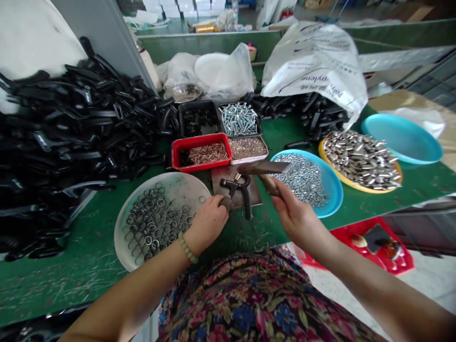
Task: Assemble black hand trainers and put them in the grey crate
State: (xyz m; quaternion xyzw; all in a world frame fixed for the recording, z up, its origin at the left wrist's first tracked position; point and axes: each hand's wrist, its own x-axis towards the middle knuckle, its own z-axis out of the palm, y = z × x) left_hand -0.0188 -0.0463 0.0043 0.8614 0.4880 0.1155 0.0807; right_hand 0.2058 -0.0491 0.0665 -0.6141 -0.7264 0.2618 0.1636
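My left hand (pixel 208 222) is closed on a small black part (pixel 239 189) that rests on a grey metal plate (pixel 220 176) at the table's front middle. My right hand (pixel 292 210) grips the wooden handle of a hammer (pixel 262 167), whose flat metal head hangs just above the black part. A white dish of metal rings (pixel 178 189) lies right beside my left hand. A blue plate of small silver nuts (pixel 333 190) sits beside my right hand.
A big heap of black plastic handles (pixel 67 128) fills the left. Behind the plate stand a red tray (pixel 199 141), a tray of screws (pixel 239 118) and a black tray (pixel 198 119). A yellow plate of metal sleeves (pixel 359 159), an empty blue plate (pixel 402 137) and a white sack (pixel 315 61) lie right.
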